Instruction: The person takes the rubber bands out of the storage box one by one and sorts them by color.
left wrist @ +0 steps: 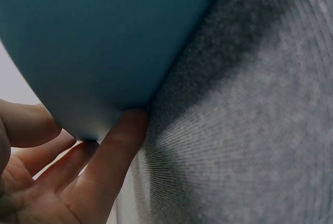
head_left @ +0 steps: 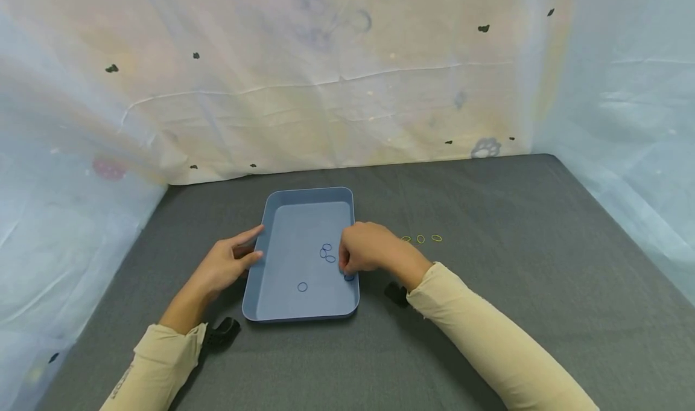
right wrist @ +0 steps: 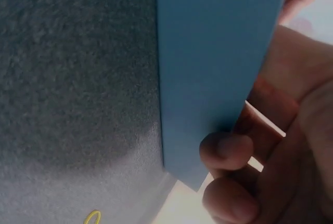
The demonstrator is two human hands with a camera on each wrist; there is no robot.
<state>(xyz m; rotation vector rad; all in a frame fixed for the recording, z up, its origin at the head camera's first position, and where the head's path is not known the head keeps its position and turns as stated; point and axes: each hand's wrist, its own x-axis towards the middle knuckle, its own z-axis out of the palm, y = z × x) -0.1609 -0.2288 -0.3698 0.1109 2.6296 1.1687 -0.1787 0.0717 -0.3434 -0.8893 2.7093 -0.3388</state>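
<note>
Cream sleeves (head_left: 478, 326) lie nearest, before a blue tray (head_left: 288, 233) on the surface (head_left: 499, 218). The left hand (head_left: 221, 263) has a loose grip, fingers nearly straight against one wall; the right hand (head_left: 370, 247) curls over the opposite one at a dark ring (head_left: 349, 278), pinched or not I cannot tell. A knock there could slide the tray, scattering the other rings (head_left: 327, 247). The tray's long axis runs away from the person.

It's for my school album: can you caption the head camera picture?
Left hand and right hand at a blue tray with dark rings inside; yellow rings outside.
</note>
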